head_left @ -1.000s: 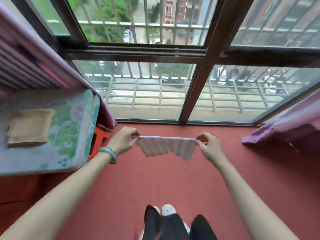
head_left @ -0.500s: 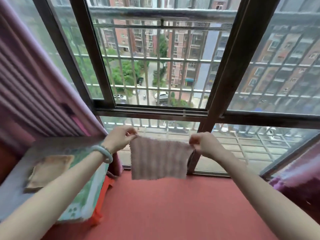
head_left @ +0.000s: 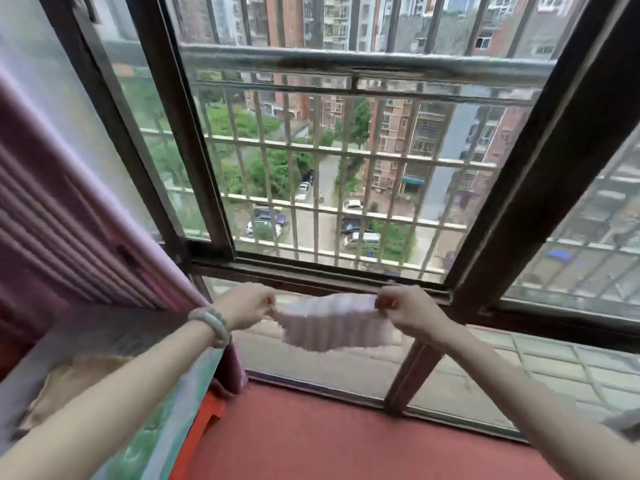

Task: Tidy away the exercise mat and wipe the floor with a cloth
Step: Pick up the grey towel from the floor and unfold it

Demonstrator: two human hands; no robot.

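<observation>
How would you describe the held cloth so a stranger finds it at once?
Start at the large dark-framed window and go down to its sill. There the left hand and right hand pinch the top corners of the pale striped cloth. Unlike the tan cloth lying on the table, it hangs in the air.

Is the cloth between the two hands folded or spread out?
Spread out: the cloth hangs open between the left hand and right hand, which pinch its top corners. Blur hides whether it is doubled.

Cloth motion-blurred, tan folded item partly behind left forearm, grey object cut by right edge
</observation>
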